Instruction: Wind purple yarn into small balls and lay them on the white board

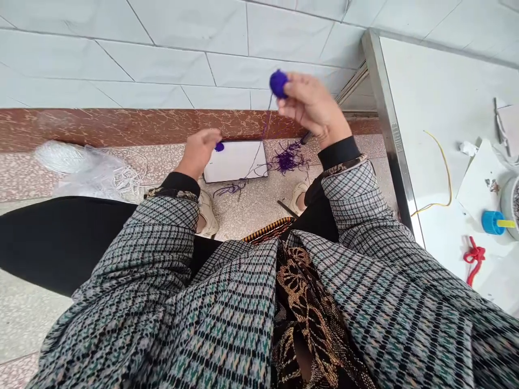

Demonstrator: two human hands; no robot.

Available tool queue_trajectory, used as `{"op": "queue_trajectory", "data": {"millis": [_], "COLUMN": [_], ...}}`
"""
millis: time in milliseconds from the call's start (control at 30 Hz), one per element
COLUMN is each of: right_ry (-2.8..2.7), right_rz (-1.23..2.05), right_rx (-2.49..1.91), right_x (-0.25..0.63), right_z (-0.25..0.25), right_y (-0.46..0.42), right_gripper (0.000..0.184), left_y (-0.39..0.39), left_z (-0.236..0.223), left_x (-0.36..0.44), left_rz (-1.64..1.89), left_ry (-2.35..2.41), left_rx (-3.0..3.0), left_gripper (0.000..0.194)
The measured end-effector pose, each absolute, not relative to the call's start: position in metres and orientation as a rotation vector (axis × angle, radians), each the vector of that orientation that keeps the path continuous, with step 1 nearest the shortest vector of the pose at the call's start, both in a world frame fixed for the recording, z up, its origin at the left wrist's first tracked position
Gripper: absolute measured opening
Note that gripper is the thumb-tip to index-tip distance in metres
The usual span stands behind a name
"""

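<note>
left arm (162, 227) and right arm (357, 189) stretched forward, right hand (306, 100) raised higher, its fingers (299, 89) pinched, left hand (200, 149) lower, pointing inward, the two hands well apart

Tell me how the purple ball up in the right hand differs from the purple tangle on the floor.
The purple ball is compact and rounded; the purple tangle sprawls in loose strands. The right hand holds the purple ball up, while the purple tangle lies on the floor. Both are purple.

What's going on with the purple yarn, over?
Right hand raised, holding purple ball. Left hand at small purple piece; grip unclear. Tangled purple strands on floor beside white board.
</note>
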State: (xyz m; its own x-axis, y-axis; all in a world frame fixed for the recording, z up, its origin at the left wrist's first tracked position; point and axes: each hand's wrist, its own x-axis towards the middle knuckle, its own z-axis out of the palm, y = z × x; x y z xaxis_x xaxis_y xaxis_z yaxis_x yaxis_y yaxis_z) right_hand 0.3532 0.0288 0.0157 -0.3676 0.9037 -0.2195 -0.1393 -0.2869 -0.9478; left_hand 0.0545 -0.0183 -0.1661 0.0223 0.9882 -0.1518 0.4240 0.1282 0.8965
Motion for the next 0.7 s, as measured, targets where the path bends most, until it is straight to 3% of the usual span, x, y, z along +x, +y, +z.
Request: {"op": "queue_trajectory", "data": {"millis": [100,233,367,500,600,700], "right_ry": [-1.233,-1.204,-0.997,-0.917,-1.166,-1.654], "right_rz": [1.845,1.951,1.796,1.565,1.475,1.503], "right_rx": [-1.099,-1.120,-1.068,-1.159,-1.340,-1.406], "right_x": [0.332,0.321,0.326,0.325,0.319,0.318], "right_z": [0.001,-0.001,0.001,-0.009,-0.024,-0.035], "right_y": [0.020,0.017,0.026,0.042,0.046,0.039], "right_gripper": [0.018,0.020,0.025,0.027,0.022,0.031], "left_y": [-0.005,-0.004,-0.013,-0.028,-0.037,-0.039], "left_z": [-0.115,-0.062,-0.057,-0.054,-0.036,-0.016], "left_x": [0.093,0.126,0.118,0.112,0.117,0.114], "left_rz": [1.003,0.863,0.811,0.727,0.545,0.518], "left_ry": [1.209,1.106,1.283,1.308,1.234,1.319], "left_rx": [1.440,1.627,1.669,1.814,2.004,2.092], "left_gripper": [0.052,0.038,0.041,0.027,0.025,0.025]}}
